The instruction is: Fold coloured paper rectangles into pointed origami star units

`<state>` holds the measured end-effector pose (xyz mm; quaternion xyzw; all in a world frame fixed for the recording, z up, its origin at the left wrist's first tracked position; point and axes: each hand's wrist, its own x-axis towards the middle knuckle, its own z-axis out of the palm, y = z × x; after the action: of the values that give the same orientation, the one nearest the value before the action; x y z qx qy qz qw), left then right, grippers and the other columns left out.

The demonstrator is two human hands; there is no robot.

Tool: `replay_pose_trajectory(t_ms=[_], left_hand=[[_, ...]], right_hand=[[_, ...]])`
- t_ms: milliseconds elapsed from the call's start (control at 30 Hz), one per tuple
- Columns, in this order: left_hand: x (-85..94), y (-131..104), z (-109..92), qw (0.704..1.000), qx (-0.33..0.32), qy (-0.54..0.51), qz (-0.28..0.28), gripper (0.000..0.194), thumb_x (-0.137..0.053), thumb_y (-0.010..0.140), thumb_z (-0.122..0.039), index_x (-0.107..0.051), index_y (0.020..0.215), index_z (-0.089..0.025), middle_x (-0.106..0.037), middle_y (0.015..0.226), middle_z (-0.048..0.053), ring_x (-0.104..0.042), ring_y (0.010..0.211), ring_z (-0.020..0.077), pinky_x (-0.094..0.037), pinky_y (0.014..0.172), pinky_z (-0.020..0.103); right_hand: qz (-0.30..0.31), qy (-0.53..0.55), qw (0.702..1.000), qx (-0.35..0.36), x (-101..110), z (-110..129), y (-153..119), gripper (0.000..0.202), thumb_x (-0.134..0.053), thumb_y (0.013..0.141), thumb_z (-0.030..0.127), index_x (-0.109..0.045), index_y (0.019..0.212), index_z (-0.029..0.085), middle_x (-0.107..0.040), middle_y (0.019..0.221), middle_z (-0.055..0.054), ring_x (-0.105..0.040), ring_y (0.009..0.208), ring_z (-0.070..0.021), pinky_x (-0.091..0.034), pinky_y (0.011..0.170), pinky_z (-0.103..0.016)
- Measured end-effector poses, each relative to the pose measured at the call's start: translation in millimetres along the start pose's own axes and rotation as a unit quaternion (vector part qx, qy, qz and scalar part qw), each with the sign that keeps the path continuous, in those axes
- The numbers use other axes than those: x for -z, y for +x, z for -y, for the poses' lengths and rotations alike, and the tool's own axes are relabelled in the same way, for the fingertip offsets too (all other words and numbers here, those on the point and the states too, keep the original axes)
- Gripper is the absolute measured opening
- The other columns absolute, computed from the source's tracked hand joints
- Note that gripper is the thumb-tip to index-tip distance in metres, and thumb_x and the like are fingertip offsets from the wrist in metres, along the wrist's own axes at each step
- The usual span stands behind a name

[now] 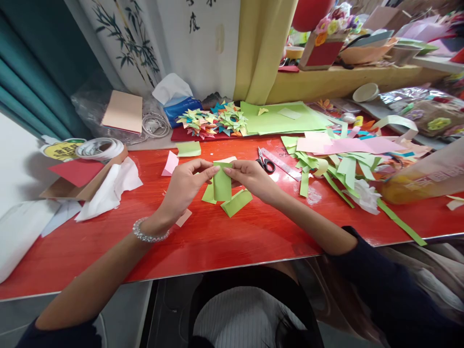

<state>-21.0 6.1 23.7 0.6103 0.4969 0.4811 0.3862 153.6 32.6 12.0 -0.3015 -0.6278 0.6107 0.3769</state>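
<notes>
Glossy red tabletop (pixel 275 241) stretches across the scene, with a white hanging painted with dark bamboo (pixel 134 43) and a mustard-yellow curtain (pixel 255 48) behind its far side. At the middle, the left hand (pixel 186 186), a clear beaded bracelet (pixel 145 233) at its wrist, pinches the upper left edge of a small light-green paper rectangle (pixel 222 187) between thumb and fingers. The right hand (pixel 253 179) grips the upper right edge likewise, thumb in front. Just nearer and to the right lies a folded light-green paper strip (pixel 237 203). Left of the hands, on the far side, are a folded pale-pink paper piece (pixel 170 163) and a flat pale-green paper piece (pixel 188 149). Right of the hands, black-handled scissors (pixel 268 166) lie beside a clear pinkish ruler (pixel 281 164); farther right, light-green paper strips (pixel 350 171) heap up near long pink paper strips (pixel 362 145). Two multicoloured folded-paper rings (pixel 198 123) sit at the far side, left of large light-green paper sheets (pixel 282 121).
</notes>
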Motion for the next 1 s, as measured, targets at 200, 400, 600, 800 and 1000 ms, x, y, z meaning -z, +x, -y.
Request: replay_pose_trajectory(t_ms=[200,400,600,800,1000], left_hand=[[-0.3,0,-1,0.999,-0.009,0.036,0.007,0.022,-0.067,0.078,-0.039,-0.066,0.076,-0.018,-0.065,0.074,0.001,-0.057,0.069,0.0136,-0.046,0.066,0.028],[-2.6,-7,-3,0.994,-0.006,0.081,0.069,0.025,-0.060,0.082,-0.043,-0.068,0.080,-0.019,-0.065,0.078,0.003,-0.057,0.075,0.0157,-0.043,0.068,0.029],[-4.6,-9,-4,0.994,0.001,0.078,0.080,0.024,-0.061,0.082,-0.041,-0.068,0.085,-0.018,-0.065,0.080,0.003,-0.056,0.076,0.0158,-0.043,0.069,0.029],[-3.1,-7,-11,0.994,0.015,0.069,0.086,0.028,-0.062,0.080,-0.044,-0.065,0.073,-0.017,-0.061,0.072,0.002,-0.052,0.066,0.0132,-0.040,0.062,0.027],[9.9,2,-13,0.993,0.014,0.077,0.091,0.020,-0.069,0.076,-0.040,-0.069,0.069,-0.021,-0.065,0.069,0.003,-0.056,0.066,0.0142,-0.045,0.062,0.028]], right_hand=[[-0.021,-0.144,0.989,0.029,0,4,-3,0.025,-0.057,0.087,0.042,-0.059,0.082,0.018,-0.066,0.079,-0.003,-0.064,0.077,-0.0152,-0.052,0.073,-0.031],[-0.077,-0.300,0.938,0.159,-3,2,-7,0.016,-0.054,0.091,0.031,-0.056,0.082,0.019,-0.068,0.080,-0.001,-0.061,0.071,-0.0116,-0.044,0.065,-0.025],[-0.087,-0.448,0.872,0.178,-1,2,-7,0.020,-0.045,0.095,0.030,-0.053,0.081,0.019,-0.066,0.075,-0.003,-0.059,0.065,-0.0140,-0.036,0.059,-0.027],[-0.186,-0.408,0.880,0.159,8,15,-6,0.022,-0.052,0.091,0.031,-0.049,0.072,0.020,-0.058,0.064,0.001,-0.048,0.055,-0.0107,-0.035,0.057,-0.027],[-0.250,-0.318,0.906,0.127,22,12,3,0.028,-0.051,0.091,0.037,-0.047,0.068,0.021,-0.049,0.059,0.002,-0.042,0.052,-0.0099,-0.032,0.051,-0.027]])
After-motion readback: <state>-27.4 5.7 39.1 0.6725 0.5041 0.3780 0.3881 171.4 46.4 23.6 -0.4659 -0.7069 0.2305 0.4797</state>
